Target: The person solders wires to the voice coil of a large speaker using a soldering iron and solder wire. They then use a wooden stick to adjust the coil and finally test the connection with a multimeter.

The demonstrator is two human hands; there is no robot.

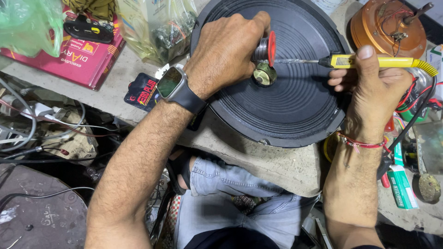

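Speaker (295,106): large, black, ribbed cone, lying face up on a grey bench (258,161), centre hub (264,74) exposed, greenish and worn.

Solder spool (266,48): red flange, grey wire, held just above the hub. Left hand (228,50) closed around it, fingers curled, knuckles up; a dark watch (171,83) on the wrist.

Iron (369,61): yellow handle, thin metal tip pointing left toward the spool and hub, tip close to the spool; whether it touches anything cannot be told. Right hand (374,87) pinches the handle between thumb and curled fingers; red thread at the wrist.

State of work: iron and solder both brought to the hub, so joining looks in progress, not finished; no fresh joint is visible, the hub half hidden by the left hand.

Surroundings: copper-coloured motor (387,27) at upper right; red book (78,50) and clear bags (157,27) at upper left; green box (401,186) at lower right; loose wires (41,124) at left; denim knees below the bench.
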